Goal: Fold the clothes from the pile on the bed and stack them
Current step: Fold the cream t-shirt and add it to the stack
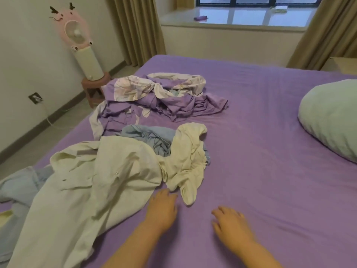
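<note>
A loose pile of clothes lies on the left half of the purple bed (260, 147). Nearest me sprawls a pale cream jacket (92, 180), and a crumpled cream garment (185, 163) lies to its right. A light blue garment (152, 138) shows between them, with more blue cloth (21, 186) at the far left. Farther back lies a purple and white printed heap (154, 97). My left hand (162, 207) hovers with relaxed fingers just below the cream garment's lower edge. Over the bare sheet, my right hand (229, 223) is spread open and holds nothing.
A pale green pillow (330, 118) lies at the right edge of the bed. A pink fan (77, 35) stands on a small stool (94, 88) beside the bed's left side. Curtains (135, 29) and a window ledge (231, 18) are behind the bed.
</note>
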Available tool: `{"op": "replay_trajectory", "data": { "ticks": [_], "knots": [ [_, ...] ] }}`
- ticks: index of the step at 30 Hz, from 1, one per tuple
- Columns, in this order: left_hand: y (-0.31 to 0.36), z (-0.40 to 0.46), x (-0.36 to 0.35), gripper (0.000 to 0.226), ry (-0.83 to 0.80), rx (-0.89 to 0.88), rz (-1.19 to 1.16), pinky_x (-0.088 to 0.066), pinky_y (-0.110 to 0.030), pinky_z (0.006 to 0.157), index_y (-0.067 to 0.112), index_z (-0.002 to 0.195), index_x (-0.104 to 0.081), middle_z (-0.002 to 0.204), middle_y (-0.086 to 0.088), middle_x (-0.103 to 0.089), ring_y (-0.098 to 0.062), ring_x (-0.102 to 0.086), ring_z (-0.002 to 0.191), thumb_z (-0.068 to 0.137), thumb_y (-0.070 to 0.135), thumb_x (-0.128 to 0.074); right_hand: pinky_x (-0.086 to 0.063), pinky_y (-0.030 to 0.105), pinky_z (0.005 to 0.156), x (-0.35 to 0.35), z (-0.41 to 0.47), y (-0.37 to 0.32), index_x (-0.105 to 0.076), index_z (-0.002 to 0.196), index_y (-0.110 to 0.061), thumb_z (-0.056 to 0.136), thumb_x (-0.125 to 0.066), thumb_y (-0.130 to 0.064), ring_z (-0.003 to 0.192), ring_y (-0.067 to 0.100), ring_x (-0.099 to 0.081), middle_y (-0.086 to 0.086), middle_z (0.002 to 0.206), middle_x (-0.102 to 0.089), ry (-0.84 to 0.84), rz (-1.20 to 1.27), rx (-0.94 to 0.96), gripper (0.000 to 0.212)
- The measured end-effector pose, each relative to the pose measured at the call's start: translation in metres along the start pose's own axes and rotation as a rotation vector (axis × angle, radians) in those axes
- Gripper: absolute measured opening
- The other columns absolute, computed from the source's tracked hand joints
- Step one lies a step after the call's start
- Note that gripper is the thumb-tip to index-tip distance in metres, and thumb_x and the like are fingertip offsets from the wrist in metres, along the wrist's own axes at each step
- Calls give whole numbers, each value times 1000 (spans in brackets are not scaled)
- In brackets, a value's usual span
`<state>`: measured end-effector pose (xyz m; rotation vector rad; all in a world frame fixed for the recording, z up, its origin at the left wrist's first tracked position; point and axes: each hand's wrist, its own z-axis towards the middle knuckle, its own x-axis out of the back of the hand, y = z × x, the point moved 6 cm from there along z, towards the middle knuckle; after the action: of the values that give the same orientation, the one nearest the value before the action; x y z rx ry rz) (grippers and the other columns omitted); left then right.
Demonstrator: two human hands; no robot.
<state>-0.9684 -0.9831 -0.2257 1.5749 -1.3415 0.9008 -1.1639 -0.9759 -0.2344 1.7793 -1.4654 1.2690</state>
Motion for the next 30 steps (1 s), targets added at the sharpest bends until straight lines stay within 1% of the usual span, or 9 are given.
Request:
{"op": "replay_trajectory", "data": {
  "ticks": [5, 10, 12, 14, 17, 19, 22, 26, 30],
  "knots": [
    [-15, 53, -2, 43, 118, -15, -62, -42, -34, 91, 21, 137, -38, 132, -3, -44, -24, -45, 116, 94, 24, -41, -32, 31, 99, -12, 60, -26, -47, 129, -20, 99, -33, -35, 124, 19, -42, 0, 135, -46, 15, -5, 39, 37],
    [-17, 92, -22, 50, 90, -6, -66, -41, -39, 92, 22, 142, -31, 137, -2, -47, -26, -46, 121, 95, 28, -46, -34, 35, 85, -25, 101, -46, -46, 119, -21, 93, -43, -48, 107, 25, -53, 0, 115, -58, 78, 28, -16, 38],
    [-18, 98, -23, 42, 161, 15, -59, -39, -37, 89, 23, 138, -35, 129, -2, -54, -26, -51, 115, 96, 23, -43, -34, 34, 86, -26, 108, -50, -45, 117, -23, 93, -46, -43, 101, 24, -56, -1, 109, -60, 153, 36, -47, 30],
    [-20, 97, -20, 35, 234, 1, -96, -39, -35, 86, 22, 132, -42, 121, -2, -60, -26, -54, 109, 97, 17, -40, -32, 32, 83, -23, 110, -51, -48, 103, -24, 94, -44, -26, 94, 23, -56, -1, 103, -63, 225, 29, -48, 10],
    [-22, 89, -6, 32, 279, -38, -219, -44, -38, 87, 21, 128, -51, 116, -4, -63, -26, -56, 106, 97, 19, -44, -32, 31, 69, -6, 102, -39, -46, 85, -24, 94, -42, -19, 87, 22, -55, -2, 95, -62, 292, 89, -84, 11],
    [-21, 79, 11, 28, 297, -62, -274, -46, -39, 85, 19, 122, -58, 112, -3, -65, -25, -58, 103, 97, 22, -47, -39, 33, 68, 14, 89, -24, -55, 90, -20, 97, -43, -23, 85, 22, -57, -3, 92, -62, 341, 293, -104, 14],
    [-16, 60, 49, 23, 287, -104, -347, -47, -40, 80, 17, 111, -64, 102, -5, -65, -25, -60, 94, 97, 26, -48, -37, 16, 57, 56, 62, -6, -55, 87, -23, 97, -48, -21, 71, 18, -53, -6, 77, -59, 369, 657, -77, 11],
    [3, 25, 118, 20, 362, -172, -410, -42, -34, 73, 20, 105, -64, 94, -3, -60, -23, -56, 90, 97, 30, -48, -38, 10, 54, 134, 13, 10, -56, 84, -29, 94, -54, -24, 65, 2, -54, -12, 76, -63, 476, 761, -12, 12],
    [33, -24, 188, 23, 461, -221, -409, -42, -35, 77, 19, 110, -66, 98, -7, -62, -26, -56, 94, 97, 28, -49, -44, 20, 62, 206, -41, 12, -61, 86, -30, 91, -61, -24, 79, 11, -62, -7, 83, -67, 525, 837, 66, 8]
  ]
}}
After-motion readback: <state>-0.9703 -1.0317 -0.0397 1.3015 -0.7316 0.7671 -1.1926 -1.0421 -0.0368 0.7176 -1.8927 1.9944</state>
